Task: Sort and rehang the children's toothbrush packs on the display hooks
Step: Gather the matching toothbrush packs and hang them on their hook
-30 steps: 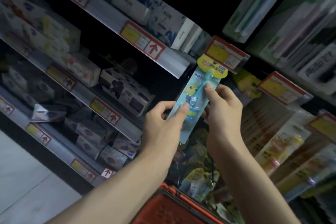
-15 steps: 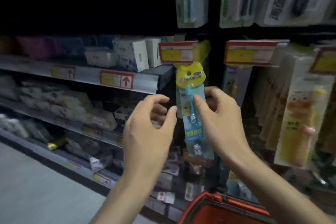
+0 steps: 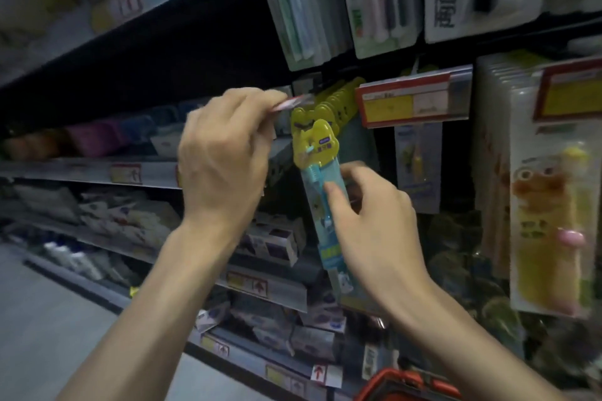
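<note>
Pinched between the thumb and curled fingertips (image 3: 332,187) of the right hand (image 3: 371,215): a slim pale-blue blister pack with a yellow animal-shaped card header (image 3: 313,145). Held upright by its middle, header up at the front of a row of matching yellow-headed packs (image 3: 338,98) hanging on a display hook, the hook itself hidden behind them. Nipped in the bent fingers (image 3: 260,98) of the left hand (image 3: 224,159): a small red-and-white price flap (image 3: 290,104) at that hook's tip, tilted up out of the way. Hard to tell through the blur whether threaded on the hook end yet or just short of it; probably just short.

Further out:
- a red-framed price label (image 3: 413,99) on the neighbouring hook to the right
- tall yellow cartoon packs (image 3: 547,205) beyond it
- grey adult toothbrush packs (image 3: 303,10) overhead
- boxed toothpaste (image 3: 270,241) on grey shelves (image 3: 254,283) to the left
- an orange plastic basket (image 3: 407,384) at the bottom edge

Step in hand, by the look of it: rehanging this one pack with its own kind. Called for next: lining the header hole up with the wire tip under the lifted flap, sliding the pack back against the row, then lowering the flap and freeing both hands for another pack.
</note>
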`<action>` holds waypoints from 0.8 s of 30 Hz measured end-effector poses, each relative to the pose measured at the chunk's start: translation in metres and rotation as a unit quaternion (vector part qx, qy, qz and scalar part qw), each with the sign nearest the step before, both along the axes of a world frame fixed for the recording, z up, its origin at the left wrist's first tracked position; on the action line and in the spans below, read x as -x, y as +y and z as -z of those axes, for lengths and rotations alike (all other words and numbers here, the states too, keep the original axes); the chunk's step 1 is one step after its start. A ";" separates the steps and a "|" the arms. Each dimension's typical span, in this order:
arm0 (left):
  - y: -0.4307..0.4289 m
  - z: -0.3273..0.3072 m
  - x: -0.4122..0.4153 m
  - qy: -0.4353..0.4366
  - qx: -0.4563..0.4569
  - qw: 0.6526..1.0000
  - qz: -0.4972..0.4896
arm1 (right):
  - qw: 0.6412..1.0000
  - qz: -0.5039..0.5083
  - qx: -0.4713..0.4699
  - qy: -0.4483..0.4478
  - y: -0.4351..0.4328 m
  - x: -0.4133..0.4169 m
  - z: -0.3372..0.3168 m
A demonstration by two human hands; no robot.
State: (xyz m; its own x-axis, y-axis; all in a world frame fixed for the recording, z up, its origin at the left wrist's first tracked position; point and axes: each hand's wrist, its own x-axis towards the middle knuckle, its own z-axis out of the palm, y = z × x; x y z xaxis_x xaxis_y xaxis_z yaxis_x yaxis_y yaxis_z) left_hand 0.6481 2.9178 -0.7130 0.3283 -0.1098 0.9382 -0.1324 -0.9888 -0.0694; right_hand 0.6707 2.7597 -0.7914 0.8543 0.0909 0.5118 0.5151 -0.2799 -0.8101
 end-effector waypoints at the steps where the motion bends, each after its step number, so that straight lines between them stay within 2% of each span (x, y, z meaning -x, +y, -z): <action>1: 0.004 -0.006 0.001 0.012 0.027 0.999 0.035 | 1.000 -0.001 -0.004 0.002 -0.001 -0.001 0.001; 4: 0.013 -0.023 0.004 0.086 0.109 0.985 0.101 | 1.000 -0.006 -0.017 0.007 -0.004 -0.001 0.003; 8: 0.021 -0.036 0.000 0.162 0.146 0.966 0.140 | 0.995 -0.051 -0.074 0.037 0.000 0.000 0.002; 11: 0.023 -0.036 -0.007 0.142 0.202 0.952 0.182 | 0.992 -0.068 -0.092 0.056 0.008 -0.003 -0.002; 16: 0.021 -0.023 -0.018 0.078 0.325 0.909 0.250 | 0.990 -0.080 -0.104 0.056 0.017 -0.009 -0.014; 20: 0.019 -0.017 -0.024 0.052 0.384 0.878 0.281 | 0.990 -0.066 -0.103 0.063 0.022 -0.013 -0.020; 24: 0.020 -0.019 -0.025 0.056 0.407 0.863 0.292 | 0.991 -0.055 -0.094 0.073 0.027 -0.013 -0.020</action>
State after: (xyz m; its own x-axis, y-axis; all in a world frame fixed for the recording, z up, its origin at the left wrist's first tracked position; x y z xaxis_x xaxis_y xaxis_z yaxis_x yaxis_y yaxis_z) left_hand 0.6733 2.9380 -0.6939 0.5346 0.3938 0.7477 -0.5855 -0.4654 0.6638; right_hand 0.6838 2.7867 -0.7719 0.9109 0.1020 0.3998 0.4073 -0.0669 -0.9109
